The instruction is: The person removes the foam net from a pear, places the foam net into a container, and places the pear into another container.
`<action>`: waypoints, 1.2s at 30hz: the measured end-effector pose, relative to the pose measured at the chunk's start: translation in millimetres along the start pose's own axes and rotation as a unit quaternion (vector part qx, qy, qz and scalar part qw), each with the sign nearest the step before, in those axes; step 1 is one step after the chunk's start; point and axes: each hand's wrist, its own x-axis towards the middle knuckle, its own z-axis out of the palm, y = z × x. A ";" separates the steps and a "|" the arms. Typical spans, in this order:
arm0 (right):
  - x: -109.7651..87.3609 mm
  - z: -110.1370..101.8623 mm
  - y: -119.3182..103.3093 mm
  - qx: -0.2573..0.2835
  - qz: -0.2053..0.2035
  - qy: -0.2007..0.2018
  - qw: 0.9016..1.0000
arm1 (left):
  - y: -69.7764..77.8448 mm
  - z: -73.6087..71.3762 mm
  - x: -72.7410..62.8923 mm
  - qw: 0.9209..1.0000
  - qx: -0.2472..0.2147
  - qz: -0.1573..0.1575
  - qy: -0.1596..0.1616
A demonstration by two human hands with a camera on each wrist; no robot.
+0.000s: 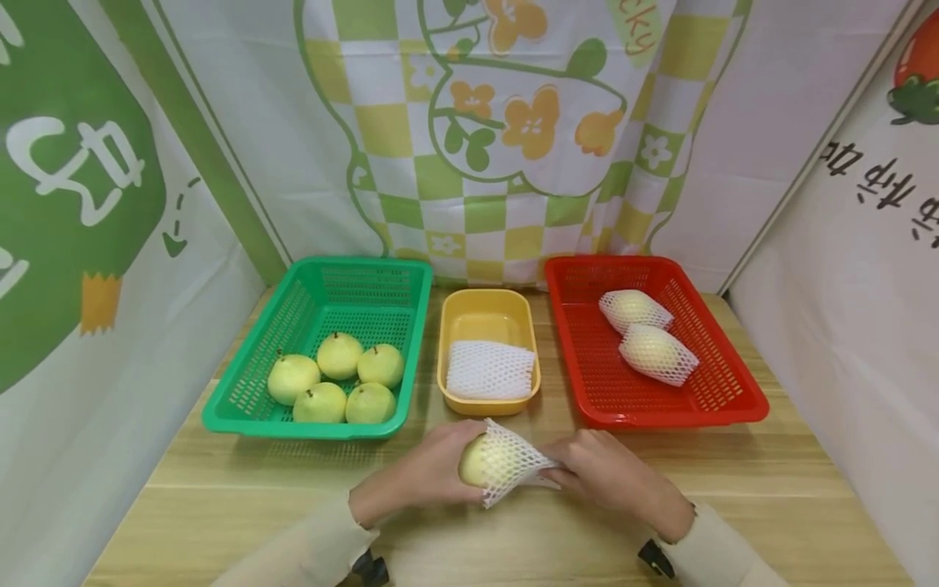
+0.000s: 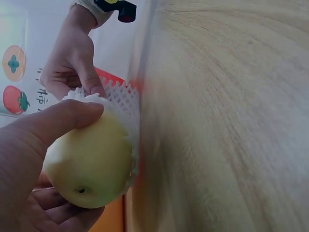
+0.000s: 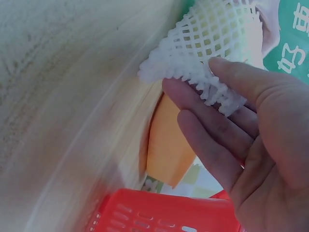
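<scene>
A pale yellow pear (image 2: 89, 159) sits partly inside a white foam net sleeve (image 1: 511, 461), its bare end toward my left palm. My left hand (image 1: 438, 466) grips the pear, thumb on top and fingers beneath in the left wrist view. With thumb and fingers my right hand (image 1: 597, 469) pinches the loose end of the foam net (image 3: 207, 53), to the right of the pear. Both hands are just above the wooden table, in front of the yellow tray.
A green basket (image 1: 220, 412) at left holds several bare pears (image 1: 340, 355). In the middle, a yellow tray (image 1: 487, 303) contains flat foam nets (image 1: 490, 371). The red basket (image 1: 587, 383) at right has two netted pears (image 1: 657, 354). Printed cloth walls stand around the wooden table (image 1: 792, 505).
</scene>
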 end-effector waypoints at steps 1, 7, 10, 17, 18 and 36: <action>0.0 -0.7 -0.2 0.000 0.005 -0.003 1.000 | -0.9 -0.7 -1.7 1.000 -0.002 -0.004 0.000; 2.3 0.6 -2.3 -0.029 0.021 0.006 0.999 | -4.4 -3.3 -7.2 1.000 0.009 -0.011 0.003; 8.4 5.6 -5.5 -0.031 0.011 0.009 0.999 | -5.0 -3.8 -7.8 1.000 0.011 -0.006 0.005; 20.7 15.9 -14.0 -0.018 -0.025 0.008 0.999 | -5.1 -4.5 -10.7 1.000 0.005 -0.008 0.008; 20.5 15.5 -14.4 -0.015 -0.028 0.007 0.999 | -5.0 -4.8 -11.6 1.000 0.002 -0.011 0.006; 5.2 -51.3 -7.6 0.019 -0.014 -0.039 0.999 | -17.6 -11.6 -29.5 1.000 0.016 -0.012 0.018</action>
